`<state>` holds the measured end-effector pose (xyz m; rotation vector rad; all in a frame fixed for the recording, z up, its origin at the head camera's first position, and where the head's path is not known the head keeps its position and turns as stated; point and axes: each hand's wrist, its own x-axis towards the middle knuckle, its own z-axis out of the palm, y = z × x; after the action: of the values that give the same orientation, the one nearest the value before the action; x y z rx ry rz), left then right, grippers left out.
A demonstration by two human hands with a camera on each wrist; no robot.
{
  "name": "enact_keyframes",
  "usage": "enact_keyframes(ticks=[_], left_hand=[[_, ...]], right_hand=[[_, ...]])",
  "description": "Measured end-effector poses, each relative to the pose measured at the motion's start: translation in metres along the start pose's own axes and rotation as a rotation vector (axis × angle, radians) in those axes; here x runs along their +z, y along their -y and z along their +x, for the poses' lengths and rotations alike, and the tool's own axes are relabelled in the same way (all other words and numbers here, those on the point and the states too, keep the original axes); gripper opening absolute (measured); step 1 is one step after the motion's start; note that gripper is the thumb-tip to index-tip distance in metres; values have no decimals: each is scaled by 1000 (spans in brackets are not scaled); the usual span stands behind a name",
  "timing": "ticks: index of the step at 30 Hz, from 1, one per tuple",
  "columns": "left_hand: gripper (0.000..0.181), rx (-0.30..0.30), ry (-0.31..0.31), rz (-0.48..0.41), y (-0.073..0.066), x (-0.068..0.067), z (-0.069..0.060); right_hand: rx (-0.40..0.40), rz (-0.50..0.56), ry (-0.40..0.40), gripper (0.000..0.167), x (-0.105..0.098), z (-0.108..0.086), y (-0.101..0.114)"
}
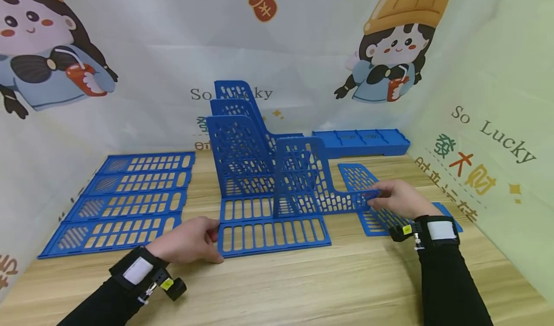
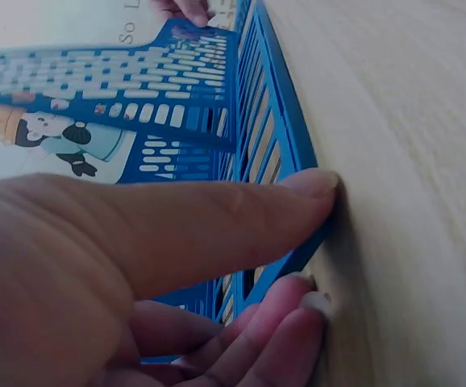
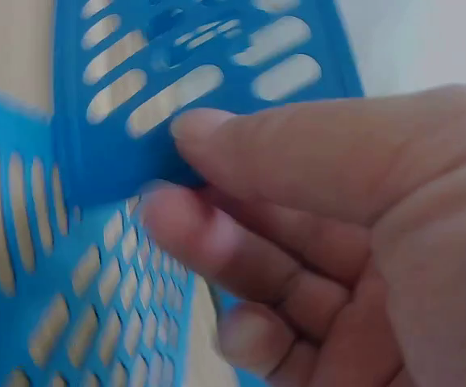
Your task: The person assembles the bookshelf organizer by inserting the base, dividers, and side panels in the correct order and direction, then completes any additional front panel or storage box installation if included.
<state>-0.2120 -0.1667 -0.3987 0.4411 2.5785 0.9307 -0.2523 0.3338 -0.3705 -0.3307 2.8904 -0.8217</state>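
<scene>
A partly assembled blue plastic magazine file rack (image 1: pixel 240 153) stands mid-table, with several upright perforated dividers on slotted base panels. My right hand (image 1: pixel 400 198) pinches the low front end of the nearest divider panel (image 1: pixel 300 172) between thumb and fingers; the right wrist view shows the thumb lying on the panel end (image 3: pixel 112 161). This divider stands upright over the base, its lower edge near the seam of the front base panels. My left hand (image 1: pixel 192 239) grips the left end of the front base panel (image 1: pixel 272 234), thumb at its near corner (image 2: pixel 293 153) and fingers along the end.
Several flat slotted panels (image 1: pixel 125 206) lie side by side on the left. Another perforated divider (image 1: pixel 376 220) lies flat beneath the right hand. At the back right, a stack of long blue pieces (image 1: pixel 363 143) rests near the printed cloth backdrop (image 1: pixel 294 56).
</scene>
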Motion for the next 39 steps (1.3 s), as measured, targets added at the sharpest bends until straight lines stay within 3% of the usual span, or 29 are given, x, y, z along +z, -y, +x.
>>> enact_keyframes(ticks=[3,7,11,18,27,33,39], left_hand=[[37,4,15,-25,3,-2,1],[38,5,7,-30,3,-2,2],[39,-10,-4,-36,4,-1,2],[39,-27,-22,-53,4,0,4],[43,-54,-37,-93,7,1,8],[60,-38,-57,-115,11,-1,9],[96,-58,-37,-144,13,-4,8]], right_hand=[[6,56,10,18,-1,0,-9],[1,15,-26,15,3,3,-6],[-21,27,-37,15,14,9,7],[-173,116,-18,17,45,29,41],[-188,160,-76,25,72,37,59],[-203,169,-117,38,78,39,65],[-192,173,-79,30,77,40,63]])
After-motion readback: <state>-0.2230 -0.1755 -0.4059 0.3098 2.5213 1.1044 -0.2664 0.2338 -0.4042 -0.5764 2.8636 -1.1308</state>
